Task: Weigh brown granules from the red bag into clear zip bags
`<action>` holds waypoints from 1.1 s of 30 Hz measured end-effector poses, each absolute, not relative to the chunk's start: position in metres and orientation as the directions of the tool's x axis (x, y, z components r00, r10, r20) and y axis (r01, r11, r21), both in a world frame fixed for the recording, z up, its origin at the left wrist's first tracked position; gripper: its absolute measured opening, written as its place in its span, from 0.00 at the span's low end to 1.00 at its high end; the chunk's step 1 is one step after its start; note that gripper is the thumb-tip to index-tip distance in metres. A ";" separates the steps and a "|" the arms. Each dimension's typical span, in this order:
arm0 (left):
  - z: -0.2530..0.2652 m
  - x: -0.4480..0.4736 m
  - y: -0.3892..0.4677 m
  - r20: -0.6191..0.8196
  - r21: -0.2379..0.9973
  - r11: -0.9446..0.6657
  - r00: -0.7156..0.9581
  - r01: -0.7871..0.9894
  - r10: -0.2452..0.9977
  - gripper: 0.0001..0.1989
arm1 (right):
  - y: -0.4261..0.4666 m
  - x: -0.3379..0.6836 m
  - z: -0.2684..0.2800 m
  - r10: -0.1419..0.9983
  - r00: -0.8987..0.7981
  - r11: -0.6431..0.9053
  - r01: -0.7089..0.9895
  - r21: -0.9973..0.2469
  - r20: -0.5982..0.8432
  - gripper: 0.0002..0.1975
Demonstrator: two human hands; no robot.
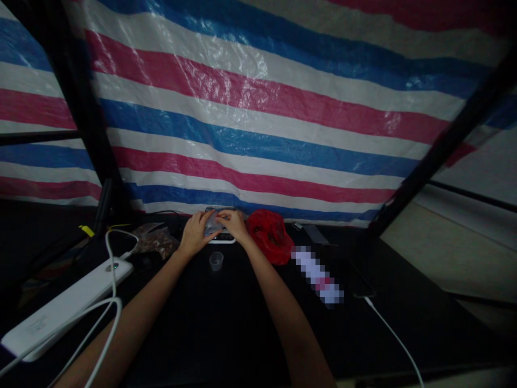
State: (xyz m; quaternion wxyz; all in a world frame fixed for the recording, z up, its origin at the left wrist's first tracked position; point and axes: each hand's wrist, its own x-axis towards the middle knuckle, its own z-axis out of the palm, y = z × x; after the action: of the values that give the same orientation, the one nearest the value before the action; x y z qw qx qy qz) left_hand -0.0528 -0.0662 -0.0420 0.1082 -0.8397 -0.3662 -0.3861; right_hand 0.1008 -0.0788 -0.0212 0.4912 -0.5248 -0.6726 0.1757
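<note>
At the far side of the black table, a small white digital scale (226,241) with a dark display strip lies beneath my hands. Something clear and shiny, like a thin plastic bag (211,222), is on top of it. My left hand (197,233) curves around the left side of this clear plastic, thumb and fingers on it. Over its right side, my right hand (233,222) is closed in a pinch; what lies between its fingertips is too small to make out. A small clear plastic cup (216,261) stands just in front of the scale.
A crumpled red plastic bag (271,237) sits right of my right hand. To the left are a bag of brown bits (158,241) and a long white power strip (68,307) with white cables. A phone (361,280) on a cable lies right. Striped sheeting (258,134) hangs behind.
</note>
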 end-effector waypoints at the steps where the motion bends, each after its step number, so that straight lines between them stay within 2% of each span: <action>1: -0.043 -0.053 -0.066 0.722 0.117 -0.720 0.439 0.685 0.535 0.32 | -0.079 0.100 -0.021 0.880 0.014 0.395 0.531 -0.749 0.474 0.07; 4: -0.046 -0.054 -0.066 0.708 0.151 -0.709 0.425 0.688 0.564 0.33 | -0.083 0.100 -0.019 0.890 -0.044 0.402 0.545 -0.736 0.453 0.08; 7: -0.047 -0.054 -0.067 0.689 0.159 -0.661 0.397 0.733 0.606 0.36 | -0.088 0.103 -0.011 0.904 -0.028 0.346 0.632 -0.693 0.426 0.08; 11: -0.044 -0.054 -0.069 0.682 0.093 -0.660 0.435 0.745 0.587 0.34 | -0.096 0.106 -0.001 0.924 0.021 0.230 0.767 -0.599 0.382 0.09; 15: -0.040 -0.052 -0.072 0.702 0.047 -0.664 0.448 0.746 0.554 0.32 | -0.098 0.105 0.001 0.927 0.053 0.169 0.826 -0.538 0.372 0.08; 18: -0.038 -0.051 -0.072 0.725 0.049 -0.695 0.453 0.717 0.519 0.32 | -0.097 0.104 0.000 0.921 0.053 0.171 0.835 -0.523 0.386 0.08; 24: -0.041 -0.048 -0.069 0.691 0.130 -0.816 0.539 0.563 0.482 0.32 | -0.098 0.104 -0.002 0.923 0.053 0.147 0.868 -0.475 0.381 0.08; 31: -0.037 -0.052 -0.071 0.705 0.109 -0.749 0.480 0.654 0.522 0.28 | -0.107 0.099 0.011 0.831 0.075 0.230 0.856 -0.463 0.551 0.12; 33: -0.038 -0.053 -0.070 0.719 0.110 -0.732 0.455 0.673 0.526 0.28 | -0.108 0.096 0.014 0.845 0.030 0.251 0.860 -0.445 0.534 0.13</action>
State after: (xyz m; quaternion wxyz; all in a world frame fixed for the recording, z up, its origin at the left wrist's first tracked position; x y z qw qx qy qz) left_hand -0.0532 -0.0702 -0.0379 0.0956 -0.8475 -0.3534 -0.3842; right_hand 0.0964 -0.1084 0.0140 0.3747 -0.6121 -0.6963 -0.0100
